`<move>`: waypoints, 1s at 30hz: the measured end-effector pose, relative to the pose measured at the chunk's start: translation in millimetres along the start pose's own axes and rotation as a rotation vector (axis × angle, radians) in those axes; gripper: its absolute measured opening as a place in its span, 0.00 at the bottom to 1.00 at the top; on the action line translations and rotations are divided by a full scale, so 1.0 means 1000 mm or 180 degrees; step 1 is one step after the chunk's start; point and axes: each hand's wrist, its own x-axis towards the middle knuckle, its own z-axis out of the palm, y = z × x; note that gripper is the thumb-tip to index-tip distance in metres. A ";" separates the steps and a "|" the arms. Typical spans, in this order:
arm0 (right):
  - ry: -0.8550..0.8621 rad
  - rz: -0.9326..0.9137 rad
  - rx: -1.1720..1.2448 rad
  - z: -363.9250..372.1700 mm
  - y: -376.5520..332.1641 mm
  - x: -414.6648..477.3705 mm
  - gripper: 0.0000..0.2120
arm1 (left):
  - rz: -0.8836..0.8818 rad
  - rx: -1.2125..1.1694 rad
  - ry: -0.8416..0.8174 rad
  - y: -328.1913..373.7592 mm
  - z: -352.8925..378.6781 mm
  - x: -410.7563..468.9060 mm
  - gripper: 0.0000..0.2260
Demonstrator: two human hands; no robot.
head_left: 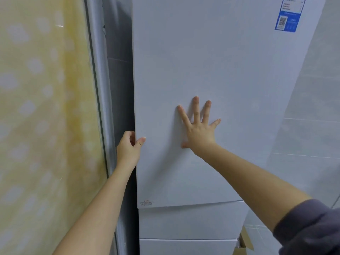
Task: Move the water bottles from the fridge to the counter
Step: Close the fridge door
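Note:
A tall white fridge fills the middle of the view, and its upper door (pixel 211 67) looks closed. My left hand (pixel 128 148) grips the door's left edge, fingers curled behind it and thumb on the front. My right hand (pixel 197 126) presses flat on the door front with fingers spread and straight. No water bottles and no counter show in this view.
A yellow patterned panel (pixel 46 116) with a grey metal frame (pixel 100 89) stands close on the left. Two lower fridge drawers (pixel 189 223) sit under the door. A tiled wall (pixel 312 126) is on the right, with cardboard (pixel 244 242) at its foot. A blue label (pixel 287 19) is stuck at the door's top right.

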 end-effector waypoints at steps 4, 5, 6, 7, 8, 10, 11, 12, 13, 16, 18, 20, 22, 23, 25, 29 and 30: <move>-0.0034 0.0053 -0.0035 0.004 -0.003 0.009 0.67 | 0.0004 0.0027 -0.0091 -0.006 0.004 0.016 0.13; -0.0036 0.0068 -0.0057 0.006 -0.003 0.010 0.67 | 0.0008 0.0020 -0.0102 -0.008 0.005 0.019 0.13; -0.0033 0.0082 -0.0082 0.007 -0.004 0.012 0.67 | 0.0008 0.0020 -0.0111 -0.009 0.007 0.022 0.12; -0.0031 0.0093 -0.0101 0.008 -0.005 0.014 0.67 | 0.0017 0.0027 -0.0119 -0.010 0.008 0.025 0.12; -0.0036 0.0101 -0.0113 0.009 -0.005 0.016 0.67 | 0.0024 0.0034 -0.0127 -0.011 0.009 0.027 0.12; -0.0046 0.0120 -0.0125 0.012 -0.006 0.019 0.67 | 0.0039 0.0049 -0.0138 -0.012 0.010 0.031 0.13; -0.0045 0.0130 -0.0137 0.012 -0.006 0.021 0.66 | 0.0039 0.0058 -0.0145 -0.012 0.011 0.033 0.13; -0.0046 0.0139 -0.0146 0.013 -0.006 0.023 0.66 | 0.0037 0.0060 -0.0152 -0.012 0.012 0.035 0.14; -0.0048 0.0146 -0.0152 0.014 -0.006 0.024 0.66 | 0.0041 0.0058 -0.0162 -0.013 0.012 0.037 0.14; -0.0061 0.0174 -0.0162 0.016 -0.007 0.028 0.66 | 0.0058 0.0044 -0.0194 -0.015 0.015 0.043 0.14; -0.0074 0.0200 -0.0164 0.017 -0.008 0.031 0.66 | 0.0058 0.0009 -0.0223 -0.017 0.017 0.047 0.14; -0.0082 0.0229 -0.0157 0.018 -0.008 0.033 0.66 | 0.0074 -0.0032 -0.0231 -0.020 0.018 0.050 0.13; -0.0083 0.0238 -0.0155 0.018 -0.008 0.033 0.66 | 0.0106 -0.0056 -0.0227 -0.023 0.018 0.052 0.12; -0.0080 0.0241 -0.0165 0.019 -0.008 0.033 0.66 | 0.0112 -0.0068 -0.0225 -0.024 0.019 0.052 0.12; -0.0069 0.0251 -0.0176 0.019 -0.008 0.033 0.67 | 0.0103 -0.0094 -0.0179 -0.025 0.020 0.053 0.13; 0.0057 0.0143 -0.0203 0.019 -0.007 0.030 0.66 | 0.0363 0.0004 0.0224 -0.021 0.023 0.044 0.22; 0.0107 0.0102 -0.0209 0.019 -0.004 0.028 0.66 | 0.0603 0.0246 0.0325 -0.020 0.022 0.041 0.28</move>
